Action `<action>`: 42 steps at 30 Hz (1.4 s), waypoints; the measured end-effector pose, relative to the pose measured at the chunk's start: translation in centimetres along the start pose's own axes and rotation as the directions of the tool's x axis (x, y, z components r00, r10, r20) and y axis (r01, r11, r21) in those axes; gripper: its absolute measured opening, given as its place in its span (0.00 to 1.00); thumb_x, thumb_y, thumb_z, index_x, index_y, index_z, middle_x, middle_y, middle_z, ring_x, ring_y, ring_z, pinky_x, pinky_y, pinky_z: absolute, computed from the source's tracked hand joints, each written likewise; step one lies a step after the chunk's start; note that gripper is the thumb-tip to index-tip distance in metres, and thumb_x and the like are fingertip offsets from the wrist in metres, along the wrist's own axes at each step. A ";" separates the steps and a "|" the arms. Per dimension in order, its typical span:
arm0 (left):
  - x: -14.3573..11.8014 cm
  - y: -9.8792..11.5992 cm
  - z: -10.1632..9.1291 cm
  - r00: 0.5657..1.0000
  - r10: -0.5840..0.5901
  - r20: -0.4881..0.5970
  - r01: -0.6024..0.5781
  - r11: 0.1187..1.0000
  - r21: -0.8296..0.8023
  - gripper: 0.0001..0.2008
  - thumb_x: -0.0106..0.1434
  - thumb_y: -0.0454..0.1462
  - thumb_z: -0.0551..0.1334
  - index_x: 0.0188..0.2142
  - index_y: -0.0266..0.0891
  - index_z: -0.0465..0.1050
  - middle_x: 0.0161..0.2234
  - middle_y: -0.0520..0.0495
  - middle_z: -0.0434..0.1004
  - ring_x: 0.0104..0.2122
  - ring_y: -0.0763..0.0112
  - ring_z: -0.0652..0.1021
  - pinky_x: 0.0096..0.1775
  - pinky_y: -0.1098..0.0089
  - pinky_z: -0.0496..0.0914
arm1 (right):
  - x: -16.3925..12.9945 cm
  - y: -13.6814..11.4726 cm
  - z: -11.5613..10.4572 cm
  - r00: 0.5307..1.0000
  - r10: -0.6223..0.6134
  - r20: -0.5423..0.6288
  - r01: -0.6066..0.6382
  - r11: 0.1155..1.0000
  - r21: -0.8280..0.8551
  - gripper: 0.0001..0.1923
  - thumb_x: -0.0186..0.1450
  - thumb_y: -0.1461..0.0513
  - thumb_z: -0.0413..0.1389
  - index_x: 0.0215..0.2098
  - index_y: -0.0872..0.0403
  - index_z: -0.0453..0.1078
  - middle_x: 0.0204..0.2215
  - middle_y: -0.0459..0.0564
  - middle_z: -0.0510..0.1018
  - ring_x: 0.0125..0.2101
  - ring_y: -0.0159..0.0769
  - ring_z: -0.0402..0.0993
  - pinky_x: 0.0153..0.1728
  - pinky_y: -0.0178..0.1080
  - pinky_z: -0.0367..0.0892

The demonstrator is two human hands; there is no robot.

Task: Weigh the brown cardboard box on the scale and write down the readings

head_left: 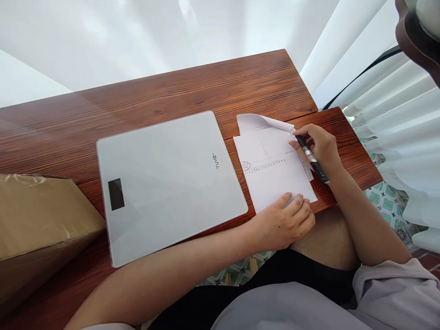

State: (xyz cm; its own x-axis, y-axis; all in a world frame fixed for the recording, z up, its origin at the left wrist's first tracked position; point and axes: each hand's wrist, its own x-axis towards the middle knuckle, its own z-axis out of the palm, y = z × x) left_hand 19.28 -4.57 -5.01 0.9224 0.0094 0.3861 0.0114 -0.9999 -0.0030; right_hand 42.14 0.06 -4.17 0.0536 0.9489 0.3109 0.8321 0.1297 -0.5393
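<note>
Curled white paper [271,183] on grained wood [192,87], right hand [319,147] holding cylindrical pen [312,159], left hand [287,222] loosely bent

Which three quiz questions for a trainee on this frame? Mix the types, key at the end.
1. Which hand holds the pen?
2. True or false: the flat white panel lies between the cardboard box and the papers.
3. At which edge of the papers are the fingers of the left hand?
A) the far edge
B) the edge nearest the person
C) the edge facing the panel

Key:
1. The right hand.
2. True.
3. B.
</note>
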 end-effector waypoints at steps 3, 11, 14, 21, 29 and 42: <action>0.1 0.0 0.1 1.000 0.002 0.015 -0.002 1.000 -0.014 0.18 0.73 0.35 0.53 0.57 0.31 0.73 0.58 0.34 0.73 0.57 0.53 0.74 0.58 0.55 0.68 | 0.1 0.0 -0.1 0.998 0.011 0.065 -0.005 0.995 -0.101 0.10 0.72 0.56 0.57 0.48 0.51 0.73 0.38 0.53 0.77 0.34 0.43 0.73 0.39 0.44 0.70; 0.3 -0.1 0.1 1.000 0.003 -0.007 -0.003 1.000 -0.004 0.17 0.74 0.33 0.51 0.55 0.32 0.74 0.55 0.36 0.76 0.55 0.55 0.75 0.56 0.56 0.69 | 0.5 -1.0 0.4 0.981 -0.170 0.090 0.186 0.956 -0.227 0.19 0.71 0.69 0.44 0.52 0.54 0.73 0.43 0.57 0.77 0.45 0.47 0.75 0.43 0.45 0.71; 0.4 0.0 0.2 1.000 -0.002 -0.019 0.002 1.000 -0.009 0.17 0.75 0.33 0.50 0.54 0.33 0.75 0.54 0.37 0.77 0.55 0.55 0.76 0.55 0.56 0.69 | 0.5 -1.2 0.7 0.974 -0.179 0.138 0.212 0.934 -0.288 0.20 0.72 0.68 0.43 0.53 0.56 0.74 0.44 0.60 0.76 0.46 0.51 0.74 0.47 0.50 0.71; 0.5 0.0 0.6 1.000 0.009 -0.030 -0.009 1.000 -0.018 0.18 0.75 0.31 0.50 0.55 0.33 0.75 0.52 0.36 0.78 0.53 0.56 0.77 0.51 0.59 0.69 | 0.3 -0.6 1.0 0.971 -0.159 0.179 0.212 0.919 -0.333 0.22 0.70 0.69 0.43 0.55 0.55 0.74 0.43 0.62 0.72 0.44 0.54 0.71 0.47 0.52 0.70; 0.6 0.3 0.3 0.995 0.052 -0.082 -0.043 0.993 0.110 0.19 0.73 0.28 0.50 0.54 0.36 0.77 0.51 0.39 0.80 0.51 0.56 0.79 0.49 0.59 0.71 | 0.4 0.1 0.9 0.977 -0.135 0.167 0.194 0.889 -0.414 0.26 0.66 0.71 0.47 0.59 0.54 0.73 0.43 0.62 0.73 0.41 0.48 0.70 0.46 0.46 0.69; -4.3 -0.4 -6.3 0.981 -0.003 -0.194 0.074 0.930 0.359 0.14 0.75 0.36 0.53 0.53 0.37 0.76 0.51 0.40 0.80 0.52 0.58 0.78 0.54 0.58 0.72 | 1.6 -7.7 1.8 0.946 -0.323 0.027 0.323 0.931 -0.170 0.20 0.75 0.58 0.45 0.60 0.54 0.68 0.54 0.61 0.77 0.54 0.51 0.74 0.58 0.52 0.69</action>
State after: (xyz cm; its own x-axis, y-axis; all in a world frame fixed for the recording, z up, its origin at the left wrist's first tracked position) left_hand 12.86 -4.28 -0.82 0.8297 0.0112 0.5581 0.2178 -0.9270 -0.3052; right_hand 34.79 1.10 -0.90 -0.2329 0.8633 0.4477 0.8860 0.3782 -0.2683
